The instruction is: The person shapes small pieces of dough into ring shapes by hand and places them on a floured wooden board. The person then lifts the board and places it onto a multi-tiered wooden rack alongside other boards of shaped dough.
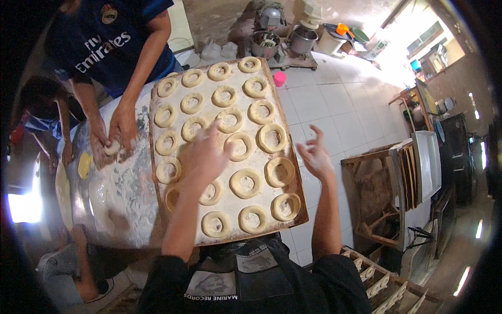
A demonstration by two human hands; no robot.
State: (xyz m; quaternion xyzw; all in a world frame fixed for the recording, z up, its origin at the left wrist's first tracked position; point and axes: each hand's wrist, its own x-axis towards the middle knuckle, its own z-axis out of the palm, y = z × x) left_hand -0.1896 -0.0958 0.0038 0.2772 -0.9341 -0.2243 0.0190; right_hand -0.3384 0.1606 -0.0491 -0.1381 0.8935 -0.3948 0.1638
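A floured wooden board (228, 201) lies before me, covered in rows of pale dough rings (235, 183). Over its middle hangs my left hand (208, 154), fingers apart and nothing held, close to several rings. Whether its fingertips touch the dough I cannot tell. Just past the board's right edge is my right hand (316, 157), raised with bent, separated fingers and holding nothing. To the left, a co-worker's hands (121, 128) work a small piece of dough (111, 148) over the floured table (133, 201).
A pink cup (280, 79) stands on the tiled floor beyond the board. Mixers (265, 44) with metal bowls are at the back. At right is a wooden rack (374, 191) with trays; more shaped dough (387, 298) lies on a tray at lower right. Other people are at the left.
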